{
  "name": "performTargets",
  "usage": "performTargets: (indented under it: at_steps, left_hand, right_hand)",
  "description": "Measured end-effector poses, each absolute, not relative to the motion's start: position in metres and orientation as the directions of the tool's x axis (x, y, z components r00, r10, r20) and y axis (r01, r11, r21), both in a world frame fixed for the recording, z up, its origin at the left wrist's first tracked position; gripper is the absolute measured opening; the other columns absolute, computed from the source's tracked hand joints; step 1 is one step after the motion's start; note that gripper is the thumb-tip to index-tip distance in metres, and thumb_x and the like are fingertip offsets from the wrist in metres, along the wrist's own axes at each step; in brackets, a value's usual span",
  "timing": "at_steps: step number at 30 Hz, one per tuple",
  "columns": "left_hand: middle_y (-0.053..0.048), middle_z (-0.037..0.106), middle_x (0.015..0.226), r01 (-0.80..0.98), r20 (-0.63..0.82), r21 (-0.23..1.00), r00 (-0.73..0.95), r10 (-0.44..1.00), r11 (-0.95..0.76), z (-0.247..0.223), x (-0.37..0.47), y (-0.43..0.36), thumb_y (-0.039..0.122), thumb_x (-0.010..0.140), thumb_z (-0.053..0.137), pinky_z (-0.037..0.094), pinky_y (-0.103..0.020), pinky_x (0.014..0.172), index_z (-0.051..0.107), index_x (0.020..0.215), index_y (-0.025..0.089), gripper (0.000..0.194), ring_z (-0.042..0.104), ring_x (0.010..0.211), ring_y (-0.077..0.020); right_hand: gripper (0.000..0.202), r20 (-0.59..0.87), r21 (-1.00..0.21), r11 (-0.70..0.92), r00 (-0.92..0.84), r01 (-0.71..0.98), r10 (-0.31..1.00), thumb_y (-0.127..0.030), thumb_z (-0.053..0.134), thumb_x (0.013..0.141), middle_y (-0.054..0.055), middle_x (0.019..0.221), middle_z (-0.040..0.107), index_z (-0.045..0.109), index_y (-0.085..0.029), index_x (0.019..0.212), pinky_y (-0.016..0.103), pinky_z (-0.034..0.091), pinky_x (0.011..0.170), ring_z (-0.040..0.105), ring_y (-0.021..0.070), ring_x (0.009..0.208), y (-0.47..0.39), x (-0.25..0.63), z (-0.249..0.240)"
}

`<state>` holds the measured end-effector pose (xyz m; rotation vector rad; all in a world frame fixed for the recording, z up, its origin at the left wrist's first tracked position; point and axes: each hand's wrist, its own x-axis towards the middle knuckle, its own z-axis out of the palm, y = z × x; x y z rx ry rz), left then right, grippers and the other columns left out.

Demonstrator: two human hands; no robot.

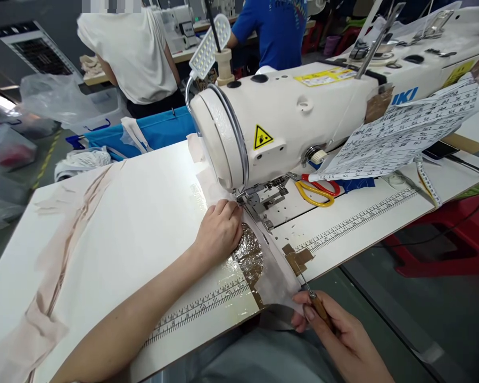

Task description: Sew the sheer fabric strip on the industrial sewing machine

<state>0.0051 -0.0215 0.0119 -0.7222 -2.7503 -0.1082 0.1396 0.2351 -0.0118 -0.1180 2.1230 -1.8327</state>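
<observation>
My left hand (220,230) lies just in front of the needle area of a white sewing machine (279,122), its fingers curled and pressed down on pale pink fabric (277,274). The fabric runs from the presser foot (241,197) towards the table's front edge. At that edge my right hand (335,324) is closed around the wooden handle of an awl (319,308), its thin metal shaft pointing up and left. The thumb and fingers of this hand also touch the fabric's near end. My left fingertips are partly hidden.
Scissors (315,191) with red and yellow handles lie right of the needle. A printed paper sheet (407,133) leans on the machine. A long pale fabric strip (69,234) lies on the table's left (143,213). Two people (127,53) are beyond; a red stool (447,234) is at right.
</observation>
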Motion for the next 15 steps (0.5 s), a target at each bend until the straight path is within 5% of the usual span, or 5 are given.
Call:
performTargets:
  at_steps: [15]
  left_hand:
    - [-0.019,0.056,0.125,0.494,0.274,0.014,-0.838,0.472,0.869,0.01,0.025,-0.007,0.02,0.094,0.042,0.047,-0.045,0.096,0.058,0.122,0.003,0.037,0.05,0.113,-0.0303]
  right_hand:
    - [0.029,-0.264,-0.96,0.12,-0.961,0.253,-0.084,-0.05,0.059,0.094,0.003,0.076,0.064,0.067,-0.023,0.098,0.026,0.045,0.052,0.051,0.0146,0.055,0.232,0.141,-0.003]
